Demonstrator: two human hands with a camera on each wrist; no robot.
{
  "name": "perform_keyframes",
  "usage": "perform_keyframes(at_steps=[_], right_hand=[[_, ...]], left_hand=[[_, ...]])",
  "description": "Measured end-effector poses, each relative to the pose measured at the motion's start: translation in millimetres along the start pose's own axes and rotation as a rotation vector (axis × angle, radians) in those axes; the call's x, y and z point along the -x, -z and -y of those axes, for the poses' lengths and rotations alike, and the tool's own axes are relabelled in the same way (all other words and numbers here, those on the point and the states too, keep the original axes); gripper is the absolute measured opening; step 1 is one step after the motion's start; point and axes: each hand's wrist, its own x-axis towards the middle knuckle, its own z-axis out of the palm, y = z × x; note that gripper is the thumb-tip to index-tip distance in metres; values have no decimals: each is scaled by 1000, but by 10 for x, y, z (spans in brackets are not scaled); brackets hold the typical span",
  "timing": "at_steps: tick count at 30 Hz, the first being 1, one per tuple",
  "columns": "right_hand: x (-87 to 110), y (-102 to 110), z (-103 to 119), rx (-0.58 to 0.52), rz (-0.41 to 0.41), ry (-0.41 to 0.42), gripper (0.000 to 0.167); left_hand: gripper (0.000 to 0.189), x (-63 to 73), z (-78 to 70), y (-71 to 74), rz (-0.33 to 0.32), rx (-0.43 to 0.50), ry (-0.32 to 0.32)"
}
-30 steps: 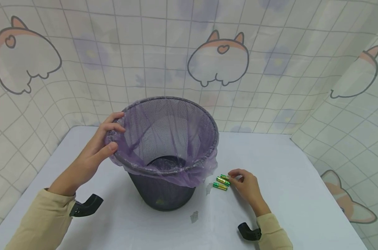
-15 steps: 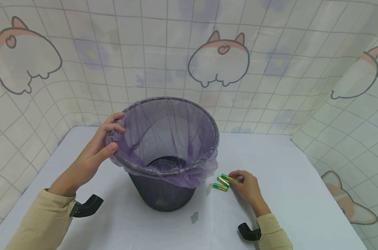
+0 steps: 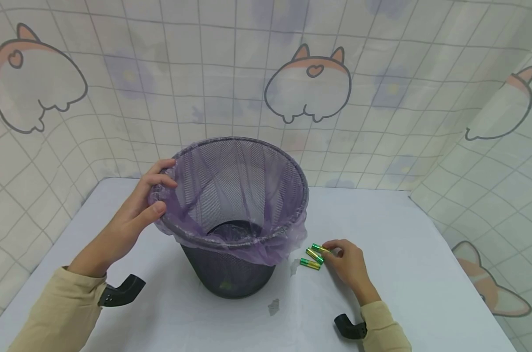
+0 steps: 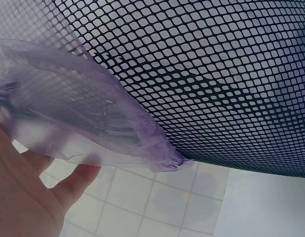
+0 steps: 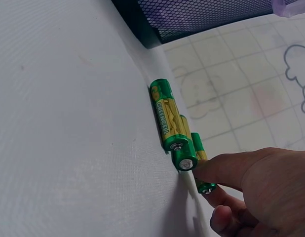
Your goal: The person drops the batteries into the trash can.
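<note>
A black mesh wastebasket (image 3: 226, 281) stands on the white table, lined with a thin purple bag (image 3: 266, 252) folded out over its rim. My left hand (image 3: 125, 225) grips the basket's left rim through the bag, thumb towards me and fingers over the edge. Three green and gold batteries lie to the right of the basket: a near one (image 3: 310, 264), a middle one (image 3: 314, 255) and a far one (image 3: 320, 248). My right hand (image 3: 347, 264) pinches the end of the far battery between thumb and forefinger. In the right wrist view, the thumb partly covers this battery (image 5: 206, 187).
Grey patches (image 3: 273, 306) mark the white table (image 3: 380, 220) in front of the basket and beside the batteries. A tile-patterned curtain (image 3: 230, 107) with cartoon dogs encloses the back and both sides. Black curved mounts (image 3: 124, 291) stick out from both wrists.
The far battery has shifted slightly to the right at my right fingertips, and the middle one has turned a little. My left hand and the basket have stayed put.
</note>
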Motion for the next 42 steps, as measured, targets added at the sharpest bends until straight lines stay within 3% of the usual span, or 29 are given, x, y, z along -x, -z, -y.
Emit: perform_keyframes(at_steps=[18, 42], right_hand=[[22, 71, 48, -7, -27, 11, 17], [99, 211, 197, -52, -123, 52, 17]], left_hand=[[33, -3, -4, -4, -2, -3, -4], [34, -6, -10, -8, -3, 5, -3]])
